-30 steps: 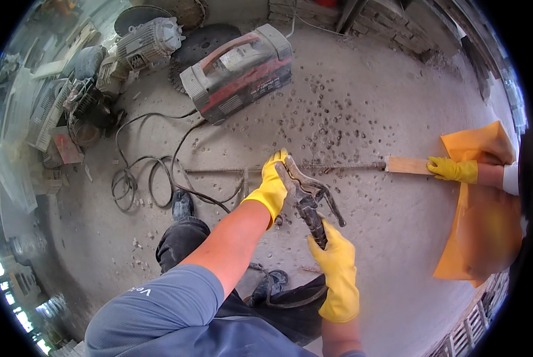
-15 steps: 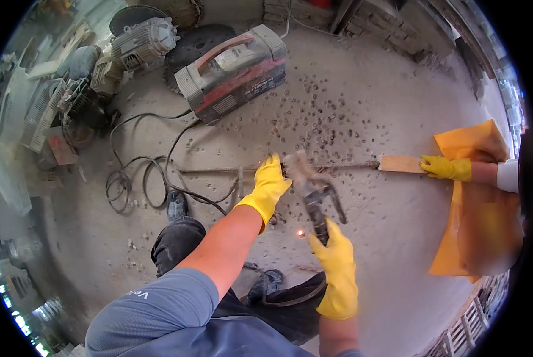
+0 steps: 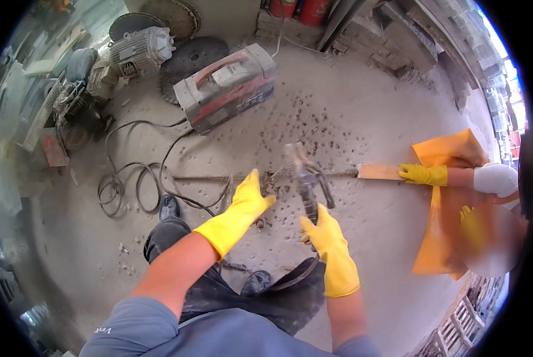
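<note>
My right hand (image 3: 329, 241), in a yellow rubber glove, is closed around the dark handle of a welding electrode holder (image 3: 308, 187). The holder's jaws point away from me and look blurred. Beneath them a long thin metal rod (image 3: 213, 177) lies across the floor. My left hand (image 3: 245, 205), gloved the same way, is open, thumb apart from the fingers. Its fingertips reach close to the rod; whether they touch it I cannot tell. At the rod's right end is a wooden board (image 3: 378, 172), held by a co-worker's yellow-gloved hand (image 3: 424, 174).
A red and grey welding machine (image 3: 228, 86) stands on the far floor, its black cable (image 3: 150, 163) coiled at left. Small dark lumps (image 3: 320, 128) are scattered nearby. An electric motor (image 3: 140, 50) and saw discs (image 3: 192, 59) sit far left. Red cylinders (image 3: 314, 11) stand behind.
My left hand has drawn back from the rod and opened. My right hand still grips the electrode holder, with its jaws near the rod. The bright spark on the floor is gone.
</note>
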`<state>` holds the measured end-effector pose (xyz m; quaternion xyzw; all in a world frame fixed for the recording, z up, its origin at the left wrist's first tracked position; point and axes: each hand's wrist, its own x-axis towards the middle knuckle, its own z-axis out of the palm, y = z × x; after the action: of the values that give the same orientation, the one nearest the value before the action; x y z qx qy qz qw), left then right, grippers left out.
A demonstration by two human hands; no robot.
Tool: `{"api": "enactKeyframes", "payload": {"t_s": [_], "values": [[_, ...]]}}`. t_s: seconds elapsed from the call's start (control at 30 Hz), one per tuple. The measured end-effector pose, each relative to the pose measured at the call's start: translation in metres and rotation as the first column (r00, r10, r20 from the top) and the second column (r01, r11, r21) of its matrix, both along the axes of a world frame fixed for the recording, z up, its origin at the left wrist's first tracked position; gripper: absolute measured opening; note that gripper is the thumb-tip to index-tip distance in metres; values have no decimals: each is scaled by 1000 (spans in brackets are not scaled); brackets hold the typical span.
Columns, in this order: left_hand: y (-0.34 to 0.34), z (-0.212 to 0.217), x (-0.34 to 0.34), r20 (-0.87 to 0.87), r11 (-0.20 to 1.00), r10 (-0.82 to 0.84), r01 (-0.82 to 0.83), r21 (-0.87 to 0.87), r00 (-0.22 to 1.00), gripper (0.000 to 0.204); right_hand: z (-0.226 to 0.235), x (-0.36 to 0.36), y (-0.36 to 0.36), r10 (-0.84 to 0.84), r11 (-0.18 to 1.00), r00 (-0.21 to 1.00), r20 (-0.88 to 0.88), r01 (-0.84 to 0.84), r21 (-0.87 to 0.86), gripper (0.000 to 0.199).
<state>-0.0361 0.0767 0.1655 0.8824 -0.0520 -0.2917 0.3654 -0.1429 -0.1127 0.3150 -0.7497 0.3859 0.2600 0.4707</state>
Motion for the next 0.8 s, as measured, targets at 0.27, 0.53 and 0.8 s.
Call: {"api": "enactKeyframes", "payload": {"t_s": [0.27,0.53,0.8], "values": [[61,72,49,54,885,360,-323,-334,931,82,-21,10,12,-45,997,995,93,39,71,49],[116,129,59,-353,500,591,-673,-546,726,81,-10,2,2,-237,965,971,35,231,123,41],[151,128,60,-264,515,602,-619,-592,754,77,19,19,52,118,987,988,99,-106,-123,67]]}}
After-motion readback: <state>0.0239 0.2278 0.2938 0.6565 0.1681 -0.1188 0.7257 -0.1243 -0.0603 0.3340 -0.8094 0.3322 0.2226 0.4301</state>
